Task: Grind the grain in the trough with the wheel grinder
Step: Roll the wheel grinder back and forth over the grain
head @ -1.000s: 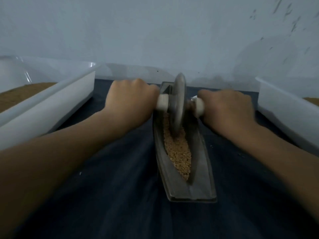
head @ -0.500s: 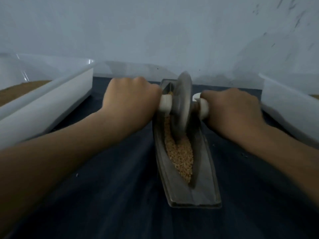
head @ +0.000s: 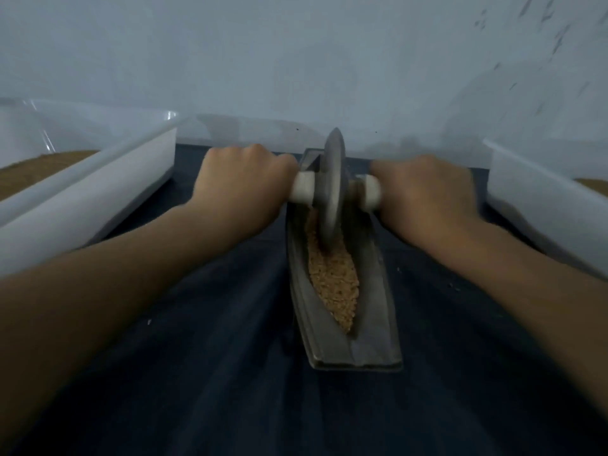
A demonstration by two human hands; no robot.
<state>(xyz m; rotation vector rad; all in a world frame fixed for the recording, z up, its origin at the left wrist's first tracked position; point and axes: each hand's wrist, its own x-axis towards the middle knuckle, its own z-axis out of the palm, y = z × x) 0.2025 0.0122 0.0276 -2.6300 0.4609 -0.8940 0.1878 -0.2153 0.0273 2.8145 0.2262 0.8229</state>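
The wheel grinder (head: 334, 189) stands upright on its edge in the far half of the trough (head: 375, 291), its lower rim buried in the grain (head: 334, 284). The disc looks like thick, dull metal. Judgement: heavy, rigid, not fragile, and its own weight should do much of the crushing. A pale axle handle (head: 304, 191) runs through the hub and sticks out on both sides. Those two stubs are the proper holds, not the disc edge.

The left hand (head: 241, 182) is closed in a fist over the left stub. The right hand (head: 424, 192) is closed likewise over the right stub. Both hands are clamped on the handle, knuckles up, well apart with the disc between them.

The trough is a long, narrow, boat-shaped vessel on a dark cloth (head: 204, 357). Its long axis runs near to far, leaning slightly left at the far end. The disc's plane follows that axis. The axle lies across it, left to right. Rolling travel is therefore near and far.

The grain is loose, coarse and light, heaped towards the near point of the channel. Judgement: it may spill over the low walls under a hard stroke. A white tub (head: 98, 205) sits on the left and another white tub (head: 539, 205) on the right, each holding brown material.
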